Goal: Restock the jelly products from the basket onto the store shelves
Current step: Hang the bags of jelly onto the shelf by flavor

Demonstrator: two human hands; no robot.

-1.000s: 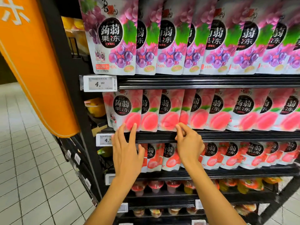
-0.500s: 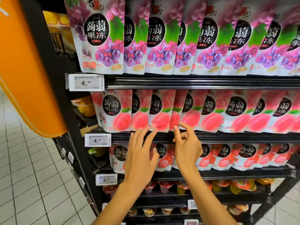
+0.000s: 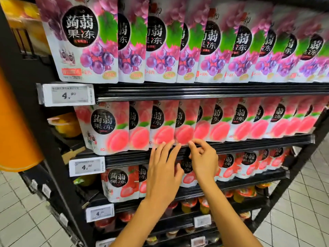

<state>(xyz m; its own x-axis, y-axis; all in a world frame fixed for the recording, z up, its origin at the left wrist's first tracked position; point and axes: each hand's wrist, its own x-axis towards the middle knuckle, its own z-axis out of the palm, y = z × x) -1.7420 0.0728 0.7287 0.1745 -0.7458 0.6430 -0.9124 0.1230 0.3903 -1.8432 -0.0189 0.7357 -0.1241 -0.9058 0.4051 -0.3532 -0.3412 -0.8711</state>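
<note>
Peach jelly pouches (image 3: 183,125): they stand upright in an overlapping row along the front edge of the middle shelf, from its left end to its right end. Their lower edges sit just behind the shelf rail (image 3: 249,144).
Left hand (image 3: 162,172): flat and spread, holding nothing. Its fingertips (image 3: 168,144) touch the lower edge of the pouches a little left of the row's middle.
Right hand (image 3: 204,158): just beside the left, fingers curled, forefinger tip at the bottom of the next pouch. I cannot tell whether it pinches that edge or only touches it.
Basket: not in view.
Step, as I judge it: squaring up the front of the peach row rather than adding stock.
Risk, toppling: the pouches lean on one another, so too hard a push on one probably tips its neighbours backward or fans the row out of line.
Risk, slipping out: a lower edge drawn forward over the rail could let a pouch drop onto the strawberry pouches (image 3: 119,182) on the shelf below, or to the floor (image 3: 26,220).
Risk, overcrowding: the row looks full. Forcing in another pouch likely creases the faces or squeezes one out at the left end, above the price tag (image 3: 87,165).
Risk, mix-up: the grape pouches (image 3: 160,45) on the shelf above share the same layout, so the flavour needs checking.
</note>
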